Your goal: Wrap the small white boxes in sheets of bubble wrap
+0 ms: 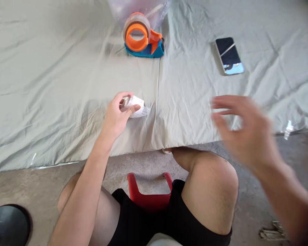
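Note:
My left hand (pixel 119 114) is closed on a small white bubble-wrapped bundle (pixel 137 102), with the thumb on its near side and the fingers on its far side. The bundle rests at the table's near part, and a loose flap of clear wrap sticks out to its right. What lies inside the wrap is hidden. Over the table edge at the right is my right hand (pixel 242 131), blurred by motion. Its thumb and fingers are apart, with nothing visible between them. An orange and blue tape dispenser (pixel 143 37) stands beyond the bundle.
A phone (pixel 229 56) lies on the cloth-covered table (pixel 66 75) at the back right. Behind the tape dispenser sits a clear plastic bag (pixel 154 10). Below the table are a red stool (pixel 150 200) and, at the lower left, a round black object (pixel 9 223).

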Motion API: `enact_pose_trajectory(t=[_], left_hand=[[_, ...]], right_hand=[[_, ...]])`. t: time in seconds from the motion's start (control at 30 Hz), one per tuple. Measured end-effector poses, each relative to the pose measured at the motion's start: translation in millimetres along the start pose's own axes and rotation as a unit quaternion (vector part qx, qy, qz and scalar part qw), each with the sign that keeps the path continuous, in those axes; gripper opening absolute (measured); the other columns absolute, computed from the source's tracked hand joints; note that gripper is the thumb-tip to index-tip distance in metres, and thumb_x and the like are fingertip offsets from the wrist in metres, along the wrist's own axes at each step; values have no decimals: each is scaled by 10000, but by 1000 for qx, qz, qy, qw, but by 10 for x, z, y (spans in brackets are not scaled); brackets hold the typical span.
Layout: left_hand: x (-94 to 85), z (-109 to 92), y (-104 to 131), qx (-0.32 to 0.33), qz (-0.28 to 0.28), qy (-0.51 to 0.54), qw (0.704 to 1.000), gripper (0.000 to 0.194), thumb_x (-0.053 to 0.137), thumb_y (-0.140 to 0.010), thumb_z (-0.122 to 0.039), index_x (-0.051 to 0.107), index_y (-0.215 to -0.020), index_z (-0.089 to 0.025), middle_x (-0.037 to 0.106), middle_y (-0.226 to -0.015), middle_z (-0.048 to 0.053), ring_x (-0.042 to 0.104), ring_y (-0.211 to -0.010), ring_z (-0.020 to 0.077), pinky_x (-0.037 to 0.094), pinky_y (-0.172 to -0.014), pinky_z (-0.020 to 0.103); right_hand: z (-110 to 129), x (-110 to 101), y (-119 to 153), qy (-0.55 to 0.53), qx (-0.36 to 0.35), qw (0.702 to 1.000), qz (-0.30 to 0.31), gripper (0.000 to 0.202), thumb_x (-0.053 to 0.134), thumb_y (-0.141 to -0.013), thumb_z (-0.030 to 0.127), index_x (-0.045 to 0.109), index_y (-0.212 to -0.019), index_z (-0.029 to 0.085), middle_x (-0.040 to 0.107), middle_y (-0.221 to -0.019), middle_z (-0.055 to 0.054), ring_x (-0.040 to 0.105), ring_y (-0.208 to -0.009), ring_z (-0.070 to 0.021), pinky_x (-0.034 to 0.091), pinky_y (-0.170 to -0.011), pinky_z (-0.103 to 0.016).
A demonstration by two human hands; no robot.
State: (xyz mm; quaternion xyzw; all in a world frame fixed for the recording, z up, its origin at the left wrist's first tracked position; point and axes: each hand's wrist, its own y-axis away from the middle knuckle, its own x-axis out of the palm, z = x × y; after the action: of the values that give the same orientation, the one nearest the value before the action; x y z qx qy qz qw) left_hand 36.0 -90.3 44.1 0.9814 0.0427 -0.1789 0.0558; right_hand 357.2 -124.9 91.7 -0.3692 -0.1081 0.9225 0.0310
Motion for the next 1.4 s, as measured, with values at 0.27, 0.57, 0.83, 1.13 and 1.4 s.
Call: enact_pose_trajectory(t=[0.27, 0.57, 0.83, 1.13, 1.4], left_hand=[[-46, -35, 14, -14, 53, 41, 998, 662, 1045, -687, -491, 698, -1205, -266, 780, -1208, 53, 749, -1070, 264, 641, -962, 453], [23, -35, 65, 19, 25, -52, 998, 612, 970, -778, -594, 683, -1226, -290, 751, -1290, 55, 735, -1145, 284, 593, -1003, 471], [130, 45, 304, 61, -24, -51, 997, 633, 945, -856, -616, 576, -1259, -297, 698, -1340, 78, 728, -1190, 282, 616, -1020, 466], [187, 120, 384, 81, -54, -71, 993, 536, 913, -947, -455, 570, -1334, -316, 697, -1438, 86, 725, -1321, 291, 638, -1108, 477], [239, 137, 434, 141, -137, -122, 973, 592, 871, -1011, -496, 570, -1491, -324, 687, -1489, 101, 672, -1468, 320, 630, -1187, 501]], right_hand=[[486, 1245, -424, -121, -164, 968, 149, 428, 702, -1062, 110, 811, -1396, 354, 774, -1371, -50, 737, -1299, -287, 645, -1127, -497], [300, 1407, -161, -162, -87, 982, 38, 111, 713, -1115, 236, 796, -1080, 302, 786, -1112, -36, 734, -960, -220, 630, -900, -414], [453, 1452, -108, -266, -10, 963, 40, 181, 796, -993, 121, 719, -1041, 277, 801, -1069, -7, 765, -1004, -192, 666, -964, -380], [503, 1439, -118, -346, 62, 934, 61, 192, 801, -925, 124, 700, -991, 274, 799, -961, 16, 744, -899, -185, 668, -911, -390], [502, 1487, -147, -397, 50, 914, 72, 139, 785, -929, 176, 699, -981, 272, 784, -962, 13, 733, -909, -185, 655, -931, -393]])
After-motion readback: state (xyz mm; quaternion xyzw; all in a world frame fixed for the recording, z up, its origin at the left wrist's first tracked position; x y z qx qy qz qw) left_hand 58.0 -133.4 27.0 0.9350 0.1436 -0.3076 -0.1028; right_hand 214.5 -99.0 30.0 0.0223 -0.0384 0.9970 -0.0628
